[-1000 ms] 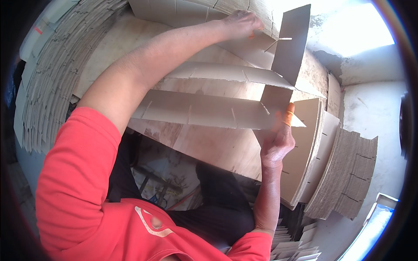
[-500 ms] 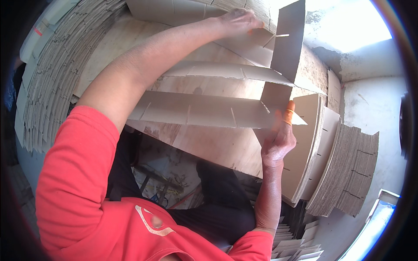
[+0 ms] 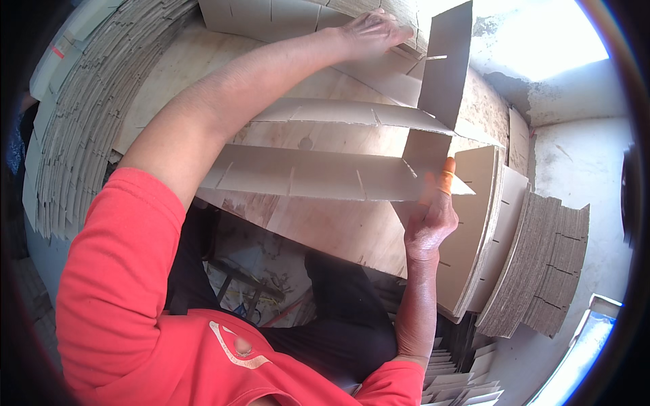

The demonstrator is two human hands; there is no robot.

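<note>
Two long slotted cardboard strips, a near one [image 3: 318,172] and a middle one [image 3: 338,111], stand on edge, crossed near their right ends by an upright cardboard cross strip [image 3: 445,61]. My right hand [image 3: 431,220], with an orange finger cover, pinches the near end of that cross strip. Beyond the middle strip, my left hand [image 3: 376,34] is closed over the top edge of a far cardboard strip [image 3: 386,74], beside the cross strip; its fingertips are partly hidden and blurred. Slots show along the near strip.
A wooden board [image 3: 325,227] lies under the strips. Cardboard stacks stand at left [image 3: 101,108] and right [image 3: 538,264], with flat cardboard sheets [image 3: 470,230] by my right hand. More slotted cardboard [image 3: 271,17] lies at the far edge. A wall [image 3: 575,155] borders the right.
The cross strip and the joined long strips have shifted slightly left. My left hand has changed its finger position at the far strip. My right hand keeps its grip.
</note>
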